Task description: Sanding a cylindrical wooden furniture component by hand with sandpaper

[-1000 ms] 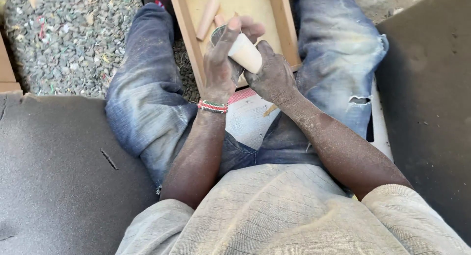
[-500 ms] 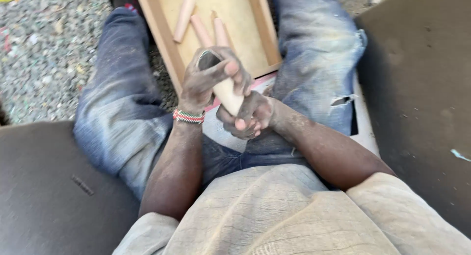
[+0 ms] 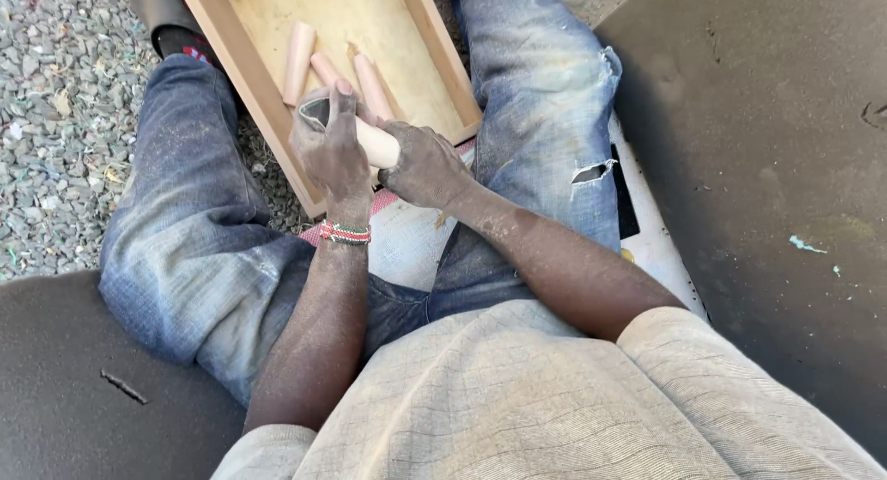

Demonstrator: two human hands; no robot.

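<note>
Both hands meet over my lap on a pale wooden peg (image 3: 379, 144). My left hand (image 3: 328, 147), with a beaded wristband, is wrapped around the peg's far end and presses a grey piece of sandpaper (image 3: 314, 110) against it. My right hand (image 3: 425, 166) grips the peg's near end. Just beyond the hands lies a shallow wooden tray (image 3: 268, 101) between my knees, with three more pegs (image 3: 300, 60) lying in it.
My legs in dusty blue jeans (image 3: 176, 212) flank the tray. Grey gravel (image 3: 55, 110) covers the ground at the left. Dark foam or board sheets lie at the lower left (image 3: 65, 369) and along the right (image 3: 767, 166). A white woven sack (image 3: 407, 240) lies under me.
The view has shifted, so the tray and its pegs show more fully. My right hand has turned from palm-up to back-up on the peg, and the left hand has slid along it with the sandpaper.
</note>
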